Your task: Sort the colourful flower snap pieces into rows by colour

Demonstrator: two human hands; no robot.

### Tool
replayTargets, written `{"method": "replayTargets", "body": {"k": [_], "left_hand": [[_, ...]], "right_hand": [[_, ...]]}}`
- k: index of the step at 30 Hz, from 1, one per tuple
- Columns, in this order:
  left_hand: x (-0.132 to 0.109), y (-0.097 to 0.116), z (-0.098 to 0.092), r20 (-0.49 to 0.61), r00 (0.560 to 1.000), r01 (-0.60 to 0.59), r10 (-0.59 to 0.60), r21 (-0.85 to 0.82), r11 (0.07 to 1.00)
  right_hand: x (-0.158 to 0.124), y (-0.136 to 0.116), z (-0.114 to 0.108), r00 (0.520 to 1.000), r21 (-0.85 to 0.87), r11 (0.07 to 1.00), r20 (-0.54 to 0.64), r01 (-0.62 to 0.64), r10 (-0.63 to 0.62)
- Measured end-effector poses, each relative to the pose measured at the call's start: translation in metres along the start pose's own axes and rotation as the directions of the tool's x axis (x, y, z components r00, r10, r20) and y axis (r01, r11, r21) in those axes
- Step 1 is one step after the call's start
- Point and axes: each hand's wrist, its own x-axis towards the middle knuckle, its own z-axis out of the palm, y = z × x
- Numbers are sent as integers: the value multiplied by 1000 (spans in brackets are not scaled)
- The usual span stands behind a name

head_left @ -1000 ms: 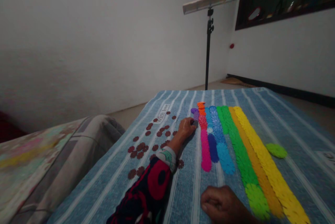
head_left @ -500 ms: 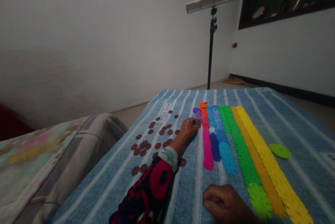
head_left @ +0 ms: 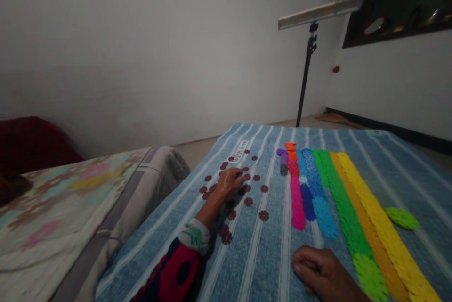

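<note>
My left hand (head_left: pixel 230 182) reaches over a scatter of small dark red flower-shaped discs (head_left: pixel 247 189) on a blue striped cloth (head_left: pixel 254 264). Its fingers curl down onto the discs, and whether they hold one is hidden. My right hand (head_left: pixel 318 271) rests on the cloth near the bottom edge with its fingers curled in. To the right lie rows of discs sorted by colour: a short purple and grey row (head_left: pixel 283 160), pink (head_left: pixel 297 200), blue (head_left: pixel 319 198), green (head_left: pixel 344 212), orange and yellow (head_left: pixel 381 222).
A loose green disc pile (head_left: pixel 401 217) lies right of the yellow row. A light bar on a black stand (head_left: pixel 307 71) rises behind the cloth. A patterned cushion or mattress (head_left: pixel 70 217) lies to the left. White walls close the back.
My left hand has drawn back from the purple and grey row to the scattered dark red discs on the left. The camera has turned left. My right hand has stayed put.
</note>
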Motion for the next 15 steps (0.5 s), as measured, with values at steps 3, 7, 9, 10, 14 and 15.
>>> {"method": "replayTargets", "body": {"k": [3,7,9,10,14,15], "left_hand": [[-23,-27,-14,-52,998,33,-35,-47,998],[-45,-51,-21,-132,985,97,-116,-140,985],[-52,-55,-22,-133,977,142,-166,-172,975],[-54,-56,-22,-132,974,159,-184,-182,970],[-58,-58,-26,-104,967,208,-233,-209,956],[-58,-59,-27,-86,966,220,-242,-208,953]], "right_hand": [[-1,4,4,999,29,1000,-43,-13,14],[-4,6,8,990,58,997,-130,-48,55],[-5,5,9,987,62,995,-137,-77,85],[-6,4,9,985,54,995,-145,-86,93],[-10,-2,12,962,-6,998,-264,-70,66],[-11,-3,13,952,-18,998,-299,-67,58]]}}
